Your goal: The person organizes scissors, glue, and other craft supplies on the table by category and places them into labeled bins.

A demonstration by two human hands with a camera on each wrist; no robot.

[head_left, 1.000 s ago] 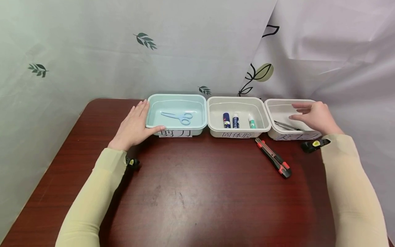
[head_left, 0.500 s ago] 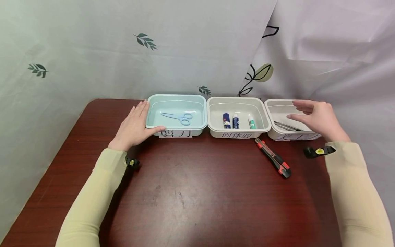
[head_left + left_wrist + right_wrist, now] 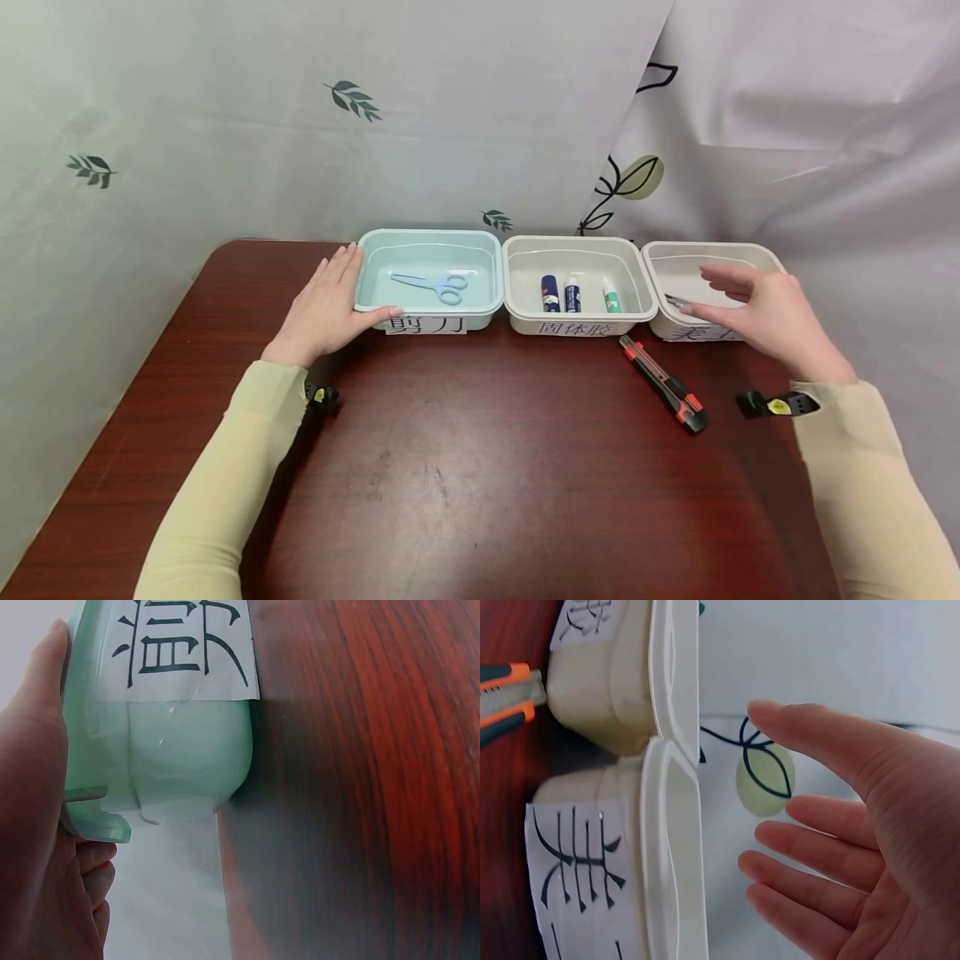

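My left hand [image 3: 318, 312] rests on the left end of a light blue plastic bin [image 3: 427, 257], fingers straight, thumb along the front rim. Blue scissors [image 3: 448, 293] lie inside that bin. Over the right-hand white bin [image 3: 675, 260] hovers my right hand [image 3: 780, 317], fingers loosely extended and holding nothing. It partly hides a slim metallic tool [image 3: 677, 301] in there, probably a utility knife. In the right wrist view, thumb and fingers stand apart beside the bin's rim [image 3: 654, 847]. A red and black utility knife [image 3: 663, 385] lies on the table.
Between the two outer bins stands another white bin [image 3: 577, 250] with glue sticks [image 3: 573, 294] in it. All three carry paper labels in front. A printed cloth [image 3: 480, 108] hangs directly behind them. The dark red tabletop [image 3: 450, 467] spreads out in front.
My right hand has drawn back toward the front and lower over the right-hand bin, now covering more of its contents. My left hand and the table knife have stayed put.
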